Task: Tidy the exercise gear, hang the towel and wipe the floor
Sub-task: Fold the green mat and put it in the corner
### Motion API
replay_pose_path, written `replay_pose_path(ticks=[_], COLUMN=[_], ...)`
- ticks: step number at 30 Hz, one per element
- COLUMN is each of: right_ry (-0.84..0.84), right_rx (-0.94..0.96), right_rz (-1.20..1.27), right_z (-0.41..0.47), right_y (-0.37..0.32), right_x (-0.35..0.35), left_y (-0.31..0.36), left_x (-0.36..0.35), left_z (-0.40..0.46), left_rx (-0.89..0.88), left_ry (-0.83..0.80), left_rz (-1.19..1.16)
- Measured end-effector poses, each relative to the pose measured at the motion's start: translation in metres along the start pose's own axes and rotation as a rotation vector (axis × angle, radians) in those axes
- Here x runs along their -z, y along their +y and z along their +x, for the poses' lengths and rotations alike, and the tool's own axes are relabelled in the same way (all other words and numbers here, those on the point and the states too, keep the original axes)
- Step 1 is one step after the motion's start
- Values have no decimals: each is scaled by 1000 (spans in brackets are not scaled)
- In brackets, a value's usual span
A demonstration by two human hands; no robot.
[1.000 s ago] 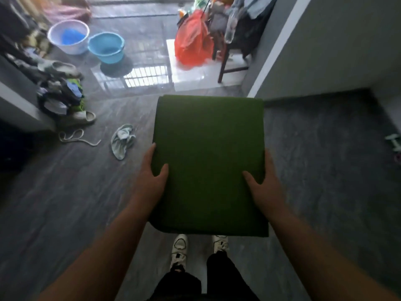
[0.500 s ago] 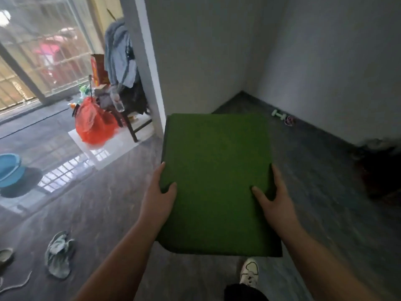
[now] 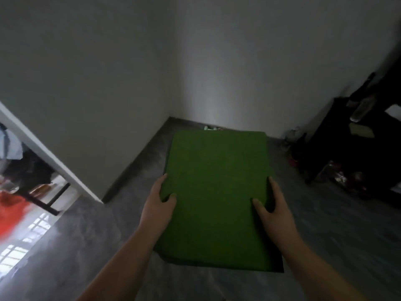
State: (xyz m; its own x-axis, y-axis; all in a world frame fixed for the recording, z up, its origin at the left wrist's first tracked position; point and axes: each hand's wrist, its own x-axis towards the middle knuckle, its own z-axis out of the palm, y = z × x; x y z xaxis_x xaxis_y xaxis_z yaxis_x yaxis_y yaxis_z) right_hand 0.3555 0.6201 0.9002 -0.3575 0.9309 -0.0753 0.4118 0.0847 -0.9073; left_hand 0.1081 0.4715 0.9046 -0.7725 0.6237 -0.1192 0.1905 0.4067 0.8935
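Small pale-green object (image 3: pixel 210 128) mostly hidden behind green mat (image 3: pixel 217 192); red bag (image 3: pixel 10 211) blurred, cut off.

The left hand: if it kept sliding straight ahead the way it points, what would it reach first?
Past the green mat that the left hand grips, probably the floor near the corner, then the wall. Nothing else shows in that line, though depth is hard to judge.

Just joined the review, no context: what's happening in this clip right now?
A person carries a folded green mat flat in front of them, the left hand and the right hand each gripping a side edge, thumbs on top. They face a bare room corner over grey floor. A small green item, too hidden to identify, peeks out past the mat's far edge. Dark furniture stands to the right.
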Motion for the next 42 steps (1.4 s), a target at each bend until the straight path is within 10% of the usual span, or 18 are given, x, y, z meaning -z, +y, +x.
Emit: replay_pose_path(ticks=[26,42], right_ry=[228,174], right_rx=[-136,-229], right_rz=[41,-2], right_z=[510,862], right_y=[-62,40], right_x=[-74,-17], left_y=[152,208], left_x=[-162,-417], left_z=[549,812], left_rx=[-104,3], left_ry=[-209,-244], left_rz=[23,91])
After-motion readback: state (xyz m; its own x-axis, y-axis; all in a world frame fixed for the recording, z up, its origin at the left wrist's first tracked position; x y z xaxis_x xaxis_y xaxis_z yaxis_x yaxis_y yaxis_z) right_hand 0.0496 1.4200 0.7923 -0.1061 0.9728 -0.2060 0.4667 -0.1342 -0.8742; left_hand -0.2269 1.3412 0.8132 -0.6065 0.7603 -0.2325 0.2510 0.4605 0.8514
